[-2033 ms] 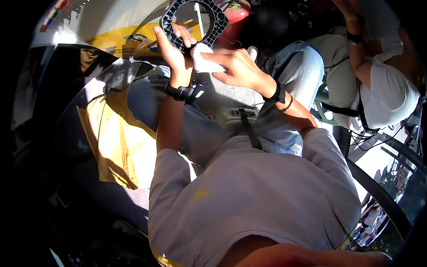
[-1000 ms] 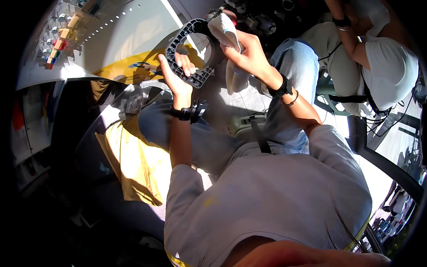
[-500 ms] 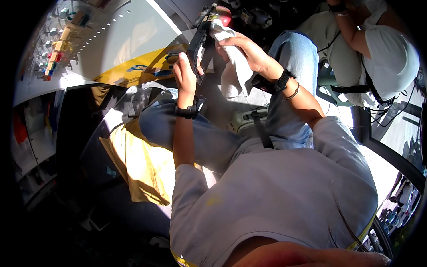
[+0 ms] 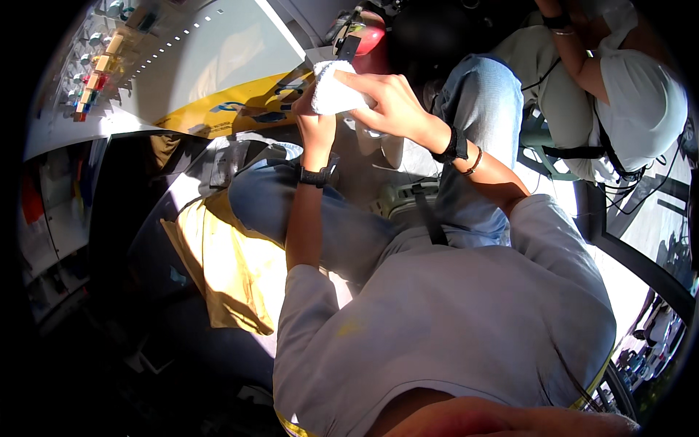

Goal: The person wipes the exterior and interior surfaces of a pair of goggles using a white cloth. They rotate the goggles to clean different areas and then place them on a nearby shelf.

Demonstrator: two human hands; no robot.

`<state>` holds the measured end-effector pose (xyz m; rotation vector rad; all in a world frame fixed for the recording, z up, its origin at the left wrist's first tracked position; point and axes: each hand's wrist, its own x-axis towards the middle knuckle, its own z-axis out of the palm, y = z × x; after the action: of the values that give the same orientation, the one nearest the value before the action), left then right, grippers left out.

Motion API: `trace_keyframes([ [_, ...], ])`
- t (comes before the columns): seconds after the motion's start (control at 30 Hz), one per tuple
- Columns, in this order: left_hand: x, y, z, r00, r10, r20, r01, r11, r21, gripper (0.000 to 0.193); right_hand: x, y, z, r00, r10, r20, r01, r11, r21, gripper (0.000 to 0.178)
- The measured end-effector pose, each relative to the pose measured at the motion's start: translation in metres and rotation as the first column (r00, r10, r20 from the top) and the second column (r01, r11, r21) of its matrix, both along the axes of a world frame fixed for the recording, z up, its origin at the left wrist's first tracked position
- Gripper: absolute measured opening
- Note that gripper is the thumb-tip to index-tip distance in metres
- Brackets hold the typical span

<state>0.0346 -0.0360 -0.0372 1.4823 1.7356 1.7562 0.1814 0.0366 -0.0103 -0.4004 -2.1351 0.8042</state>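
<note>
Black plastic part [image 4: 349, 48], seen edge-on, juts up at 12 o'clock behind a white folded cloth [image 4: 331, 93]. The bare left hand [image 4: 315, 125] holds the part from below, its grip mostly hidden behind the cloth. Toward 1 o'clock, the bare right hand [image 4: 397, 104] has a narrow grip, pinching the cloth. A pale counter with a yellow front [image 4: 218, 69] lies at 11 o'clock; a creased yellow sheet [image 4: 227, 269] hangs at 8.

L hand [image 4: 316, 130] upright — R hand [image 4: 393, 104] nr, pinching.
</note>
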Motion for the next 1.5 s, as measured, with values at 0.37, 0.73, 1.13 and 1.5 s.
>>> trace_keyframes([
  [0.37,0.004,-0.003,0.005,0.851,-0.245,0.465,0.156,0.963,0.221,0.035,0.008,0.048,-0.008,0.963,-0.102,0.25,0.216,0.848,-0.484,0.037],
  [0.73,0.02,0.012,0.06,0.621,-0.327,0.712,0.366,0.925,0.105,0.045,0.02,0.054,-0.006,0.942,-0.194,0.273,0.295,0.866,-0.404,0.046],
  [1.13,0.065,0.171,0.087,0.661,-0.345,0.666,0.631,0.736,-0.245,0.032,0.052,0.081,0.018,0.521,-0.68,-0.515,0.17,0.675,-0.718,0.012],
  [1.5,0.148,0.325,-0.016,0.279,-0.669,-0.689,0.088,0.732,-0.675,0.037,0.097,0.095,-0.011,0.448,-0.773,-0.449,0.204,0.577,-0.791,0.02],
])
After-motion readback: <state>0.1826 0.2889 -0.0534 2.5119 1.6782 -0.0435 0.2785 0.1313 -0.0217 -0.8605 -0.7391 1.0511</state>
